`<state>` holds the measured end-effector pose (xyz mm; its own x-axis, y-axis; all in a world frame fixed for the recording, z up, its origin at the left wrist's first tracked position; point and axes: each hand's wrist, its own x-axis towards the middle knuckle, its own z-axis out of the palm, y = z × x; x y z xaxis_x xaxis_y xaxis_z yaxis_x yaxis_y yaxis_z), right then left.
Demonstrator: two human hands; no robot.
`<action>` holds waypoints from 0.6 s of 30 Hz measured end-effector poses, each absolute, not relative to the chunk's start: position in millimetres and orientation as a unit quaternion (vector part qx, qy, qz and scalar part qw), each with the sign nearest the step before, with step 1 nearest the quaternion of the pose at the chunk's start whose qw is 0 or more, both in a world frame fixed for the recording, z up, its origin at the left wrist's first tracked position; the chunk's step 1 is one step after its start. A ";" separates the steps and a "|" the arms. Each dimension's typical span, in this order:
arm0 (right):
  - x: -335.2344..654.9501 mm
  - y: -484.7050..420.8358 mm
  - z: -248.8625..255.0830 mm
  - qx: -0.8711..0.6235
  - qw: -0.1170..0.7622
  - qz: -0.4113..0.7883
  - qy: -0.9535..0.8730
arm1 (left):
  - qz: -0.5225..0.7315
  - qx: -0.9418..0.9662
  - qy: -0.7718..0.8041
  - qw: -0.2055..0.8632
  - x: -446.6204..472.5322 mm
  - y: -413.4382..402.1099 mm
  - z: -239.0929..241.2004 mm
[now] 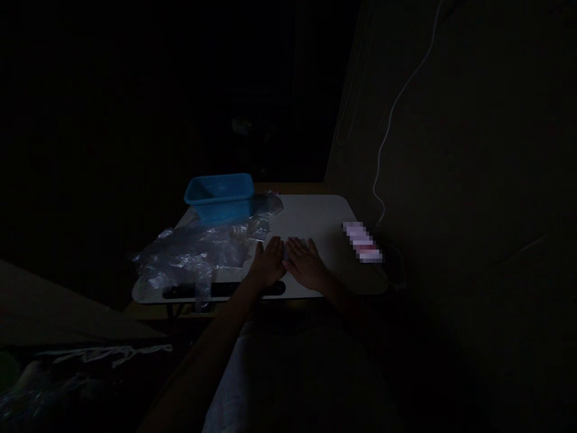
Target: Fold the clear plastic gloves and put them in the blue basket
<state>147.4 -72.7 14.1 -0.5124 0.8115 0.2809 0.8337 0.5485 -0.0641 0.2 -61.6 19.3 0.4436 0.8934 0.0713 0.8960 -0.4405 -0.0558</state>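
Both hands lie flat, side by side, near the front of a small white table. My left hand has its fingers stretched forward, with the thumb out to the left. My right hand rests just beside it, palm down and fingers extended. Something pale, perhaps clear plastic, shows between and beyond the fingertips, but the dark hides what it is. Crumpled clear plastic bags spread left of my left hand. A long black strip lies along the front edge, partly under my left wrist.
A blue plastic basin stands at the table's back left. At the right edge lies a lit phone, its screen blurred. A white cable hangs down the right wall. More plastic is at lower left. The room is very dark.
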 end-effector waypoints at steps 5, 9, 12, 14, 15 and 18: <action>149.0 -69.8 11.5 -0.471 0.109 -0.040 -0.875 | 0.003 -0.846 -0.533 0.031 0.5 -63.8 21.4; 148.6 -70.4 11.9 -0.475 0.106 -0.042 -0.873 | 0.006 -0.845 -0.534 0.028 0.6 -62.1 20.5; 147.8 -70.8 12.2 -0.476 0.101 -0.040 -0.873 | 0.004 -0.844 -0.534 0.035 0.1 -60.7 17.5; 148.0 -71.0 12.2 -0.479 0.099 -0.040 -0.871 | -0.002 -0.845 -0.533 0.040 -0.5 -60.5 15.8; 148.5 -71.1 12.2 -0.481 0.100 -0.040 -0.870 | -0.005 -0.845 -0.533 0.041 -0.7 -60.6 15.4; 151.4 -71.6 12.3 -0.489 0.106 -0.037 -0.865 | -0.013 -0.845 -0.534 0.036 -0.8 -61.4 16.4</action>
<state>151.4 -71.6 12.3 -0.4984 0.8386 0.2197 0.8543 0.5182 -0.0399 -0.8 -61.4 16.4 0.4303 0.9006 0.0609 0.9025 -0.4280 -0.0475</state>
